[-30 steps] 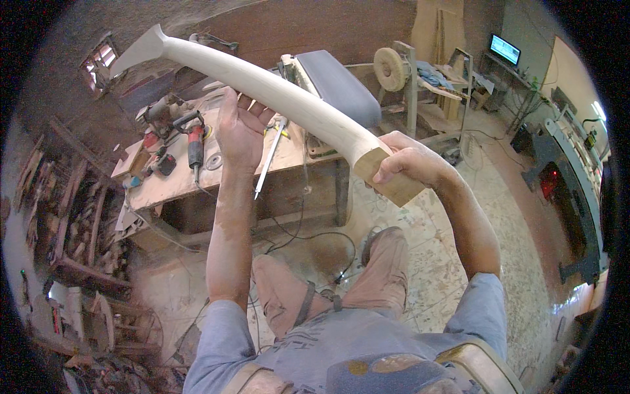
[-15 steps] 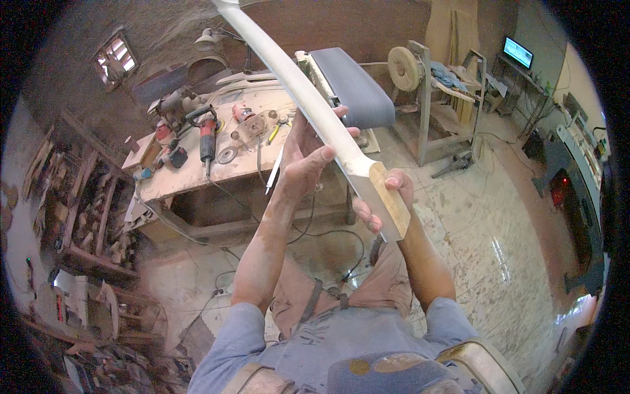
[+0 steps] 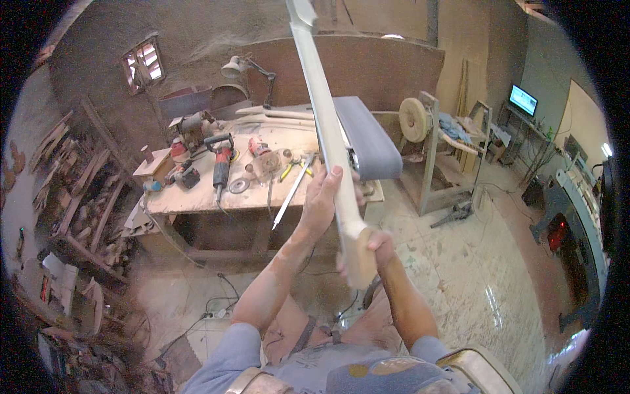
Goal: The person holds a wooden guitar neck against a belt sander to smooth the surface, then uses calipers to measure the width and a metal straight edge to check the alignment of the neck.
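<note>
**Long pale wooden piece held on end in both hands**

Long wooden piece (image 3: 326, 118), pale and smooth, raised nearly upright in front of the body, running from the squared butt end low in the middle of the view to a shaped tip at the top edge. Butt end down by the right hand (image 3: 379, 246), mid-length against the left hand (image 3: 323, 197).

Left hand up on the left side of the shaft, fingers extended and laid along the wood, thumb tip pressed on its face; not wrapped fully round. Right hand lower, curled about the thick butt, fingers closed on it from the right side; how far round the back, hidden by the wood.

Behind the piece, a belt sander (image 3: 367, 138) with a grey belt, partly crossed by the shaft. To the left, a dusty workbench (image 3: 197, 200) carrying an angle grinder (image 3: 222, 164), other red power tools and a long metal file (image 3: 292, 194). Desk lamp (image 3: 244, 67) at the back of the bench. Buffing wheel on a wooden stand (image 3: 415, 121) to the right, a lit screen (image 3: 523, 100) beyond it. Offcuts stacked along the left wall. Cables on the sawdust-covered floor below the bench.
</note>
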### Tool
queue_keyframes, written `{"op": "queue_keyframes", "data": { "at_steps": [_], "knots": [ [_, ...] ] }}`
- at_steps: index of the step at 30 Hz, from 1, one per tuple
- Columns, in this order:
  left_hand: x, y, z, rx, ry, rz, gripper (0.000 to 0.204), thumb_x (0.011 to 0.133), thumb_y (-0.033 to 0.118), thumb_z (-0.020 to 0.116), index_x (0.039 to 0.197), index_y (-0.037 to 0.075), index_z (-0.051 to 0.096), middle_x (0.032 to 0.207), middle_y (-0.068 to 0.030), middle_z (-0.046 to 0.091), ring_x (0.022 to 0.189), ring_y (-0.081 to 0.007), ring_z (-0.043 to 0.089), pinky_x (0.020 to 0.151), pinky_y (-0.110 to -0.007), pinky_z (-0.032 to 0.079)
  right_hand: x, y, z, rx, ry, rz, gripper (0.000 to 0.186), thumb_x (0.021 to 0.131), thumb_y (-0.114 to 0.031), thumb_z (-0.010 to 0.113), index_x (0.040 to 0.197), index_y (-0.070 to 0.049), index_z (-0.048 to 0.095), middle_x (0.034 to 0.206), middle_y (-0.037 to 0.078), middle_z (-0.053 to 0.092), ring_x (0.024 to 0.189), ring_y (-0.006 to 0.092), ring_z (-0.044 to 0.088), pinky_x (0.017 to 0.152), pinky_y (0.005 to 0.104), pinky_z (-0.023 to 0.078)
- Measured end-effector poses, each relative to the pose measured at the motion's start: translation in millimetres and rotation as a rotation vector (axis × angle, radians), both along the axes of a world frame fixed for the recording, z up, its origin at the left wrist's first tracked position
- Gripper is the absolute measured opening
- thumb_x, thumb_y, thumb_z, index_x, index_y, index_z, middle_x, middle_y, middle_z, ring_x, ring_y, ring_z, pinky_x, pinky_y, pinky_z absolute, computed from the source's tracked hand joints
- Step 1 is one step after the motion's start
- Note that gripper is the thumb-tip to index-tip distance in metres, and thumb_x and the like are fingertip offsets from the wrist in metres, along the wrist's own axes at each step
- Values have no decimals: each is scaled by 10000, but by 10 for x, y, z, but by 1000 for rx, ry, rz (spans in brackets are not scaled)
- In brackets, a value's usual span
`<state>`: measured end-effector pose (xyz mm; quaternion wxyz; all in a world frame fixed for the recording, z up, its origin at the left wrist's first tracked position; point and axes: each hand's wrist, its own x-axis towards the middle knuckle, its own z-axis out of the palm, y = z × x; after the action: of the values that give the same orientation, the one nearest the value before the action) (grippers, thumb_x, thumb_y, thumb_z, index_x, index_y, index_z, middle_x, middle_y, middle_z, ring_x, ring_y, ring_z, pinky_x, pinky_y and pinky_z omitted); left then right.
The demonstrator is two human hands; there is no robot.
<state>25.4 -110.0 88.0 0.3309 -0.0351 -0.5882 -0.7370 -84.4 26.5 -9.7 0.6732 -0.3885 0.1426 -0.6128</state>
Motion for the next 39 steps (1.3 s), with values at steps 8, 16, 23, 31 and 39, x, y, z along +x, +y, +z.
{"op": "queue_keyframes", "data": {
  "at_steps": [8, 16, 23, 31, 39],
  "knots": [
    [139, -398, 91, -303, -189, 190, 270, 981, 288, 614, 988, 20, 648, 688, 18, 559, 578, -69, 530, 507, -239, 423, -462, 410, 1424, -202, 1623, -1461, 547, 783, -60, 745, 1304, -51, 575, 1303, 188, 611, 1259, 308, 570, 1097, 428, 430],
    [111, -487, 703, -837, -343, 71, 604, 872, 341, 757, 1297, -69, 629, 1041, -140, 737, 950, -157, 647, 878, -333, 501, -1558, 477, 2348, -752, 2513, -1816, 568, 732, -96, 783, 1269, -179, 617, 1327, 116, 615, 1293, 342, 553, 1100, 480, 443],
    [-222, -751, 967, -1139, -620, 57, 589, 833, 465, 758, 1147, -32, 722, 918, -158, 732, 875, -203, 680, 807, -336, 523, -2236, 575, 1778, -37, 2535, -1348, 182, 754, -70, 741, 908, -87, 645, 932, 106, 707, 922, 336, 689, 805, 462, 539],
    [-338, -1366, 989, -1120, -922, 206, 610, 964, 591, 567, 994, 8, 743, 786, -56, 686, 754, -121, 637, 712, -309, 492, -2558, 579, 1501, 132, 2382, -1364, 259, 781, 22, 645, 1023, -66, 618, 1009, 146, 692, 1040, 365, 651, 863, 482, 513],
    [-450, -1584, 746, -1504, -892, 362, 673, 1088, 467, 261, 1077, -51, 692, 1049, -272, 703, 1066, -426, 652, 933, -494, 456, -2798, 726, 1296, 31, 2339, -1519, 286, 851, -41, 624, 1137, -42, 605, 1148, 171, 660, 1122, 376, 608, 928, 466, 494]
  ]
}}
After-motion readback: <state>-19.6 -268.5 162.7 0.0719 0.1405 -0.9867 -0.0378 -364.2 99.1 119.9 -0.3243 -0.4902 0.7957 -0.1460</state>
